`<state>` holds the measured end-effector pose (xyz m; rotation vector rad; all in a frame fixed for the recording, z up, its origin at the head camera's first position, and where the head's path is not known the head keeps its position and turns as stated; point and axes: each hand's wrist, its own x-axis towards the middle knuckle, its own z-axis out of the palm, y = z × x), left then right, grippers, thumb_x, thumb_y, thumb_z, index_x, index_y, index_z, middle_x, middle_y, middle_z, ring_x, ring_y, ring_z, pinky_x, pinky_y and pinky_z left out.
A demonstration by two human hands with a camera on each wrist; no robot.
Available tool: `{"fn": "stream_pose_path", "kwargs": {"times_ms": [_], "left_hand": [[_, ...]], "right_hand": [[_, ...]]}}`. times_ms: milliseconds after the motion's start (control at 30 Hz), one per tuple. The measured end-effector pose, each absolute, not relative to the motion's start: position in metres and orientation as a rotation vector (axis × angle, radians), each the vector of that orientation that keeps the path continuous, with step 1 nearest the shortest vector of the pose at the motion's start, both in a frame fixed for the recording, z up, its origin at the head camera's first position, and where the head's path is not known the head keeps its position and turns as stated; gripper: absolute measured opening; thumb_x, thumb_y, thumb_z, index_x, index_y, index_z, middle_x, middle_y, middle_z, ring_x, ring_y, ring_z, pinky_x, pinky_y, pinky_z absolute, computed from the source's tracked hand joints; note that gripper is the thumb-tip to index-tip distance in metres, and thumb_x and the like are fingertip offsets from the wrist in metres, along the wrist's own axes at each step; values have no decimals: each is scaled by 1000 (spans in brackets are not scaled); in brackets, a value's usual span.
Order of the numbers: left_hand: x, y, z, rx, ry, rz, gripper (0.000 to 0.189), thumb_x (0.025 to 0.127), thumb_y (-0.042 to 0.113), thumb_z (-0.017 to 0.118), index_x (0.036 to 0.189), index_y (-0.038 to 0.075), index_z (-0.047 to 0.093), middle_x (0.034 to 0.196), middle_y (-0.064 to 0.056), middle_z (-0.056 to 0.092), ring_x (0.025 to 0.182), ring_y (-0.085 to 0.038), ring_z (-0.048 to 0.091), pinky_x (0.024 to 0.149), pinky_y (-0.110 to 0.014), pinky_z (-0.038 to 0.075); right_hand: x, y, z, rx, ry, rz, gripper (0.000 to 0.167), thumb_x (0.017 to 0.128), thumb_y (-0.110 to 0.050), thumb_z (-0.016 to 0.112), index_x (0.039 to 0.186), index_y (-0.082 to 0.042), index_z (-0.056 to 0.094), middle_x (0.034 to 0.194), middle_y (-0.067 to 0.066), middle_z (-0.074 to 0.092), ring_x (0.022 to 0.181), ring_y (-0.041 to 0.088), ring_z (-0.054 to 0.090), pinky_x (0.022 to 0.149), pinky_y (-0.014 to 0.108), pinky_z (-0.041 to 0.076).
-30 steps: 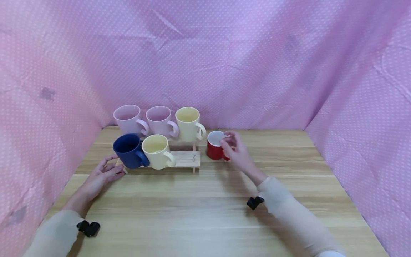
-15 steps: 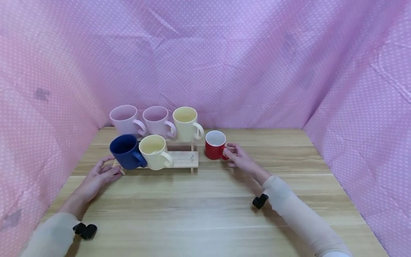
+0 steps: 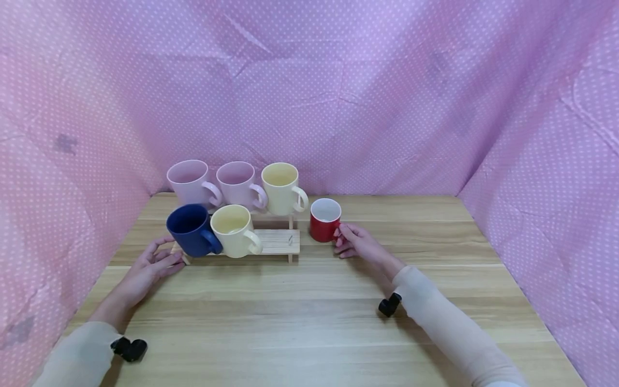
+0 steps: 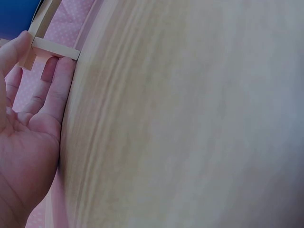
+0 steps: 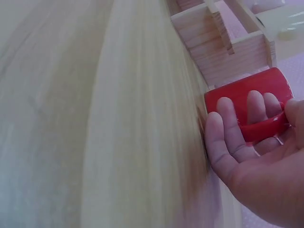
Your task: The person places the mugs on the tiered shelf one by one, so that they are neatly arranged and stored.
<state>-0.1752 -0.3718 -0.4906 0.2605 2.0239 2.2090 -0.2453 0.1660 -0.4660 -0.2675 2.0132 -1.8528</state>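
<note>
A red mug point(image 3: 325, 221) with a white inside stands on the table, right of the two-tier wooden rack point(image 3: 278, 242). My right hand point(image 3: 361, 246) holds its handle; the right wrist view shows two fingertips through the handle point(image 5: 266, 128) and the thumb at its upper end. My left hand point(image 3: 145, 271) grips the left end of the rack's lower shelf, its thumb and fingers against the wood in the left wrist view. A blue mug point(image 3: 191, 231) and a yellow mug point(image 3: 233, 231) sit on the lower shelf, tilted.
On the upper tier are two pink mugs point(image 3: 189, 183) and another yellow mug point(image 3: 280, 188), handles to the right. The lower shelf's right part is bare wood with a small peg point(image 3: 290, 241). A pink dotted cloth point(image 3: 338, 97) hangs around the wooden table point(image 3: 271, 322).
My right hand has come down from the red mug's rim to its handle and its fingers have closed around it. The left hand stays at the rack's end.
</note>
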Motion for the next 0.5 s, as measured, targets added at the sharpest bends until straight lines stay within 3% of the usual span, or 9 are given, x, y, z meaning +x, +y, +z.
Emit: {"fn": "stream_pose_path", "kwargs": {"times_ms": [200,500], "left_hand": [[-171,-379,-489,228,2048,2189,41,105,2,54,139,22,41,113,-4,62,105,-17,70,95,-27,59],[-176,-376,-492,232,2085,2155,43,105,6,54,142,19,38,116,-4,63,106,-15,69,96,-27,58]], "right_hand": [[-243,157,-467,-280,2023,-1840,43,112,-35,37,109,6,50,87,3,58,80,21,67,70,33,63],[-242,161,-466,-299,2062,-1836,44,113,-34,36,113,8,49,89,6,58,79,22,66,71,35,64]]}}
